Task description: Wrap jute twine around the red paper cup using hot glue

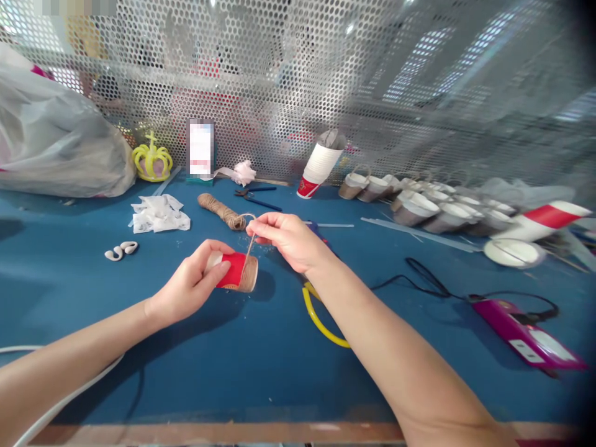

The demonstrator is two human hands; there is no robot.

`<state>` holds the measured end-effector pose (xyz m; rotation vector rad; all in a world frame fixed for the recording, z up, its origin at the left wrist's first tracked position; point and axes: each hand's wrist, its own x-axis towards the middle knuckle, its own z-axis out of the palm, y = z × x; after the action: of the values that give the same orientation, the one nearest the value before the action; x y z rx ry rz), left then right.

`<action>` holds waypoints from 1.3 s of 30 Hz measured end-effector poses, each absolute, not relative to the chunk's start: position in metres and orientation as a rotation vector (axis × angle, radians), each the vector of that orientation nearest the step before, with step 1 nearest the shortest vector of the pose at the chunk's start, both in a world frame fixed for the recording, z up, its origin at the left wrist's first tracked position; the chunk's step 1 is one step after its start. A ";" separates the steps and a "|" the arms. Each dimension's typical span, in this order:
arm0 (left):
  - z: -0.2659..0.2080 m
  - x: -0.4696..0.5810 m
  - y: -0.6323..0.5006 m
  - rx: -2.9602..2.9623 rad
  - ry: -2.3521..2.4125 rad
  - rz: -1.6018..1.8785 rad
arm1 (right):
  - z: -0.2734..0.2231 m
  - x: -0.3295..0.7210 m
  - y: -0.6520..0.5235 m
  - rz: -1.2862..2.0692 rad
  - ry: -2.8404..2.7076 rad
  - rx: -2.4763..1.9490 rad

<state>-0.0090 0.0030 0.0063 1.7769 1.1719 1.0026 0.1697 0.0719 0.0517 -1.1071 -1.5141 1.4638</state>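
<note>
A red paper cup (231, 270) lies on its side in my left hand (190, 282), held above the blue table. Brown twine is wound around the end of the cup that points right. My right hand (284, 236) pinches the twine (250, 249), which runs taut from the cup up to the fingers. Beyond the hands lies a skein of the same twine (218, 210), and a loose strand leads from it toward my right fingers. Under my right forearm shows a yellow curved handle (321, 320), partly hidden.
A purple power strip (528, 332) with a black cable lies right. Several twine-wrapped cups (433, 208) and a stack of paper cups (321, 161) stand behind. Pliers (258, 197), white packets (161, 214), a yellow crown-shaped piece (152, 159) and a plastic bag (60, 130) are around the back left.
</note>
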 end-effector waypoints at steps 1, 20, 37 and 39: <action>0.007 -0.009 0.002 1.779 1.171 1.003 | 0.051 0.170 0.073 1.453 -1.523 -1.115; 0.008 -0.013 -0.003 1.960 1.015 1.049 | 0.049 0.169 0.067 1.379 -1.660 -1.230; 0.012 -0.015 -0.005 2.026 0.905 1.160 | 0.045 0.166 0.065 1.459 -1.732 -1.280; 0.013 -0.015 -0.006 1.999 0.901 1.187 | 0.044 0.165 0.064 1.459 -1.766 -1.289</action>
<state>-0.0146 -0.0058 0.0129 1.9994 0.9008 1.1871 0.1652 0.0642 0.0441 -1.2890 -1.7665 1.4592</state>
